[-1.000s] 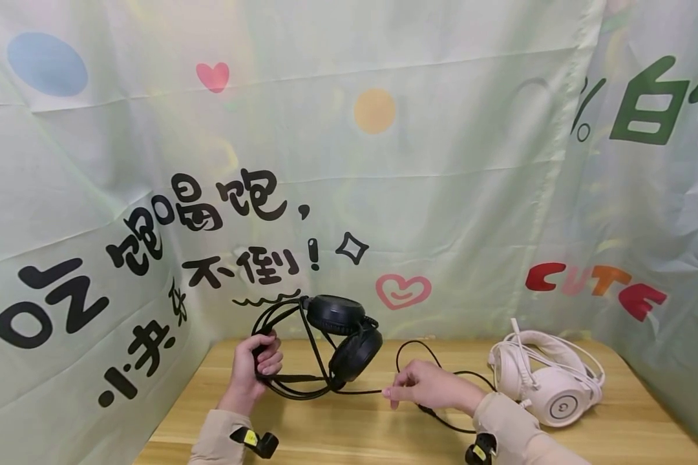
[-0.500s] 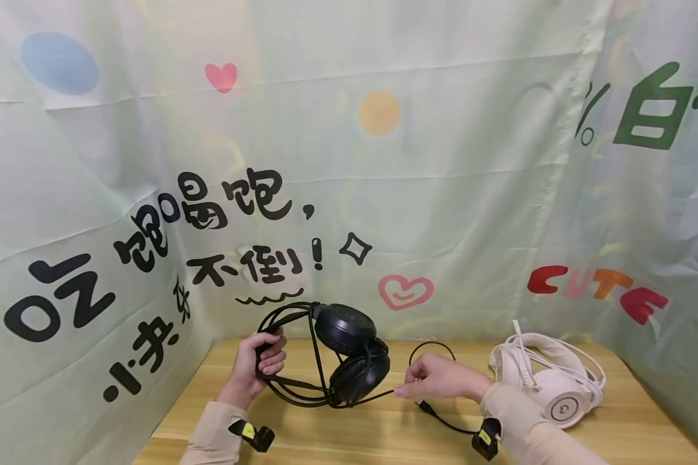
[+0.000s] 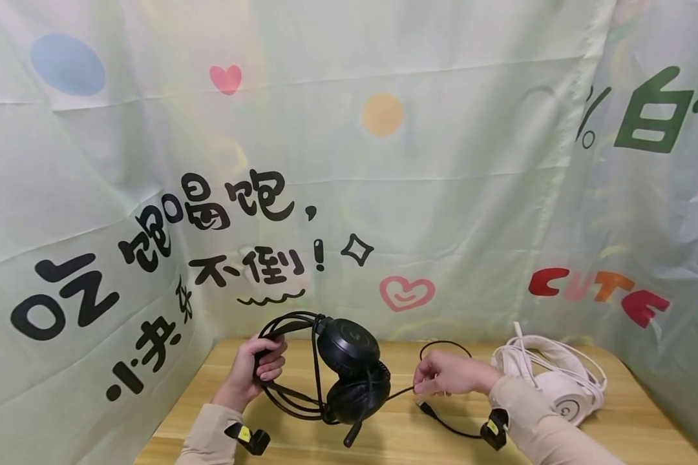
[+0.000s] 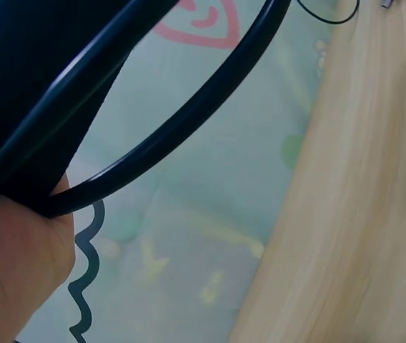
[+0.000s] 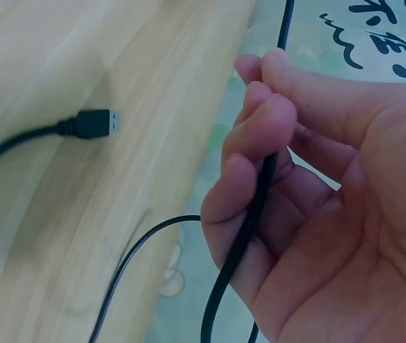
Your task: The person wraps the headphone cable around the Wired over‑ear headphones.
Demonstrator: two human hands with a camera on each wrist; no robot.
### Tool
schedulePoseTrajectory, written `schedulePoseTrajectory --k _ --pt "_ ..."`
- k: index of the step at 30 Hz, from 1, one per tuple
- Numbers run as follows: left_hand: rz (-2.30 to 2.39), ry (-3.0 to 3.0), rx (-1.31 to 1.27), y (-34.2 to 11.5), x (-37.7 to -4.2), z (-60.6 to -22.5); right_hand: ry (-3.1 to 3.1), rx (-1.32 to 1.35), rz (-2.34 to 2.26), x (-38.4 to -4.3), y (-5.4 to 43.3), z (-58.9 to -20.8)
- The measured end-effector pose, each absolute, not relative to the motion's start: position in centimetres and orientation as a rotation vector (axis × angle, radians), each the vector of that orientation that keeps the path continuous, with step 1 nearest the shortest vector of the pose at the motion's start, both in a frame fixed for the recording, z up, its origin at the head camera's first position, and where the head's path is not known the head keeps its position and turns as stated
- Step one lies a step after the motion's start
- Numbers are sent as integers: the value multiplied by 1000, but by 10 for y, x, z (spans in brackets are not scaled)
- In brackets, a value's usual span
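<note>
My left hand (image 3: 254, 369) grips a black headset (image 3: 349, 345) by its headband, holding it above the table with both ear cups facing right. Loops of black cable run around the headset, and its microphone boom (image 3: 353, 431) points downward. To the right, my right hand (image 3: 456, 374) pinches the headset's cable (image 3: 400, 393) between thumb and fingers. In the right wrist view the cable passes through the curled fingers. Below that hand the cable's USB plug (image 5: 94, 123) lies over the wooden tabletop. The left wrist view shows the dark headband and cable loops at the palm.
A white headset (image 3: 567, 397) with its white cord wound around it sits on the right of the wooden table (image 3: 302, 445). Pale printed cloth (image 3: 465, 219) hangs behind the table and along both sides. A thin black cable loop (image 3: 442, 342) lies behind my right hand.
The black headset has come down slightly and turned, so its microphone boom now shows below. My right hand has moved right, drawing the cable along. The white headset stays in place.
</note>
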State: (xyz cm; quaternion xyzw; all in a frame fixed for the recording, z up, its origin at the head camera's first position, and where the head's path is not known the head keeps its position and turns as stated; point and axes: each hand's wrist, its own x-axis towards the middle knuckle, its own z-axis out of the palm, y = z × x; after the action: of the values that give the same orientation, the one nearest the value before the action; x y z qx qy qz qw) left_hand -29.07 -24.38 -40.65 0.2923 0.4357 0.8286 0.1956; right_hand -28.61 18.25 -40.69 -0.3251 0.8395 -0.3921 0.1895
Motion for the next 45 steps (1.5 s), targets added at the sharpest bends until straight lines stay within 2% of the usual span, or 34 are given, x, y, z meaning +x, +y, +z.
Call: schedulePoseTrajectory --k 28,45 --pt "2109 1314 984 -250 -290 -391 2602 -829 -872 -293 204 -384" --pt "1921 1637 974 -240 -287 -376 2826 -805 -652 -307 192 -364"
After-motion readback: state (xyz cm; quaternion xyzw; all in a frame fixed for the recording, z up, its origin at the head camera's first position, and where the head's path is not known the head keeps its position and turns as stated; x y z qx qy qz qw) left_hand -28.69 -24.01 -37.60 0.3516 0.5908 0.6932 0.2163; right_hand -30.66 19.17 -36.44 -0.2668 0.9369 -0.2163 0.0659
